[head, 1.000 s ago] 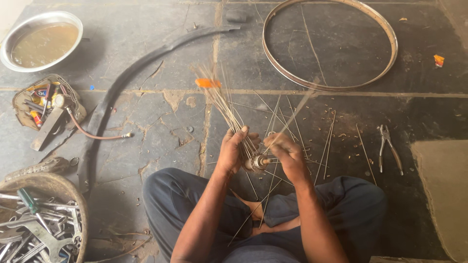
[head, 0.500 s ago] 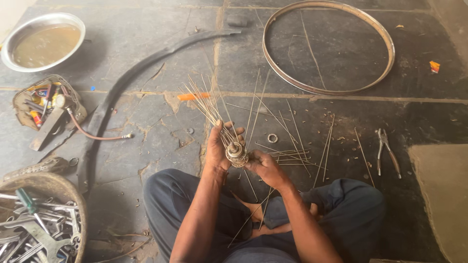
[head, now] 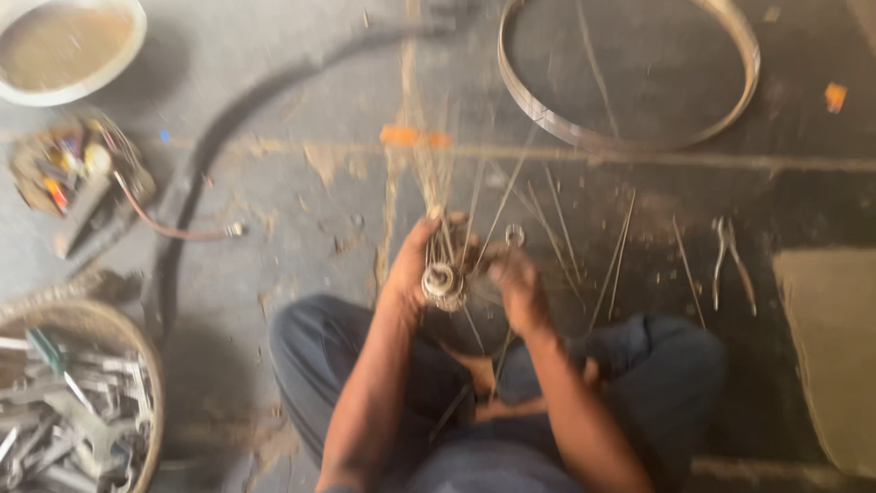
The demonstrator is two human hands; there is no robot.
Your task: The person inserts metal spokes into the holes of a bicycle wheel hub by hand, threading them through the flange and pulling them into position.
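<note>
The left hand (head: 412, 265) was wrapped around a small metal wheel hub (head: 444, 281), fingers closed on it from its own side, and the hub sat between both hands, just above the person's crossed legs. The right hand (head: 516, 285) was closed against the hub's other side, though blur hid whether it pinched a spoke or the hub itself. A fan of thin spokes (head: 438, 173) rose from the hub, pointing away from the hands toward the far floor.

A second before, that bundle had leaned off to the left-hand side and the hub lay lower, nearer the right hand; half a second before it had come up into the left palm. Now the spokes stood nearly straight ahead of the hands and closer together, so the hub seemed to have been turned and lifted, which reads as the lacing work moving round to a fresh hole.

Beyond the right hand lay loose spokes (head: 619, 256) and, farther out, pliers (head: 730, 260); the bare rim (head: 630, 137) lay ahead of it. Well off past the left hand sat a basket of tools (head: 146, 365)
</note>
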